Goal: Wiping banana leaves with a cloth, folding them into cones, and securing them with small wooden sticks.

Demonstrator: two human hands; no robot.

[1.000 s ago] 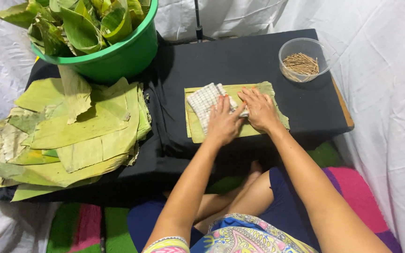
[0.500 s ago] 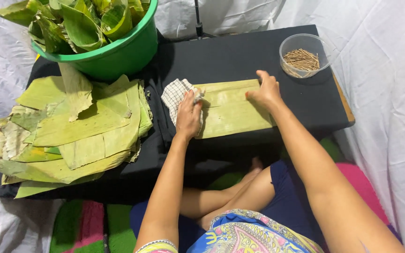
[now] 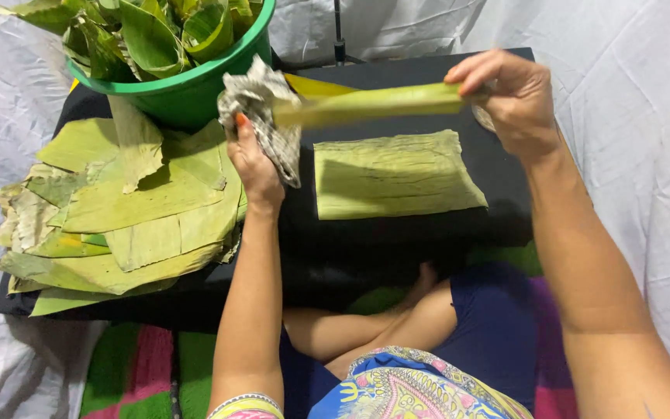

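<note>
Banana leaf strip (image 3: 370,103) was held above the black table (image 3: 428,233), the right hand (image 3: 509,97) pinching one end and the left hand (image 3: 253,159) clutching a checked cloth (image 3: 261,109) round the other, hiding that end. One flat leaf piece (image 3: 393,174) lay on the table below the strip. Left of it sat one leaf pile (image 3: 118,209) and one green tub (image 3: 188,89), cut off at the top.

White cloth backdrop around a low black table

Crumpled white sheeting (image 3: 630,155) hangs from 9 through 3 o'clock; the table (image 3: 397,240) sits centred; a green-and-pink mat (image 3: 141,372) covers the floor at 7.
</note>
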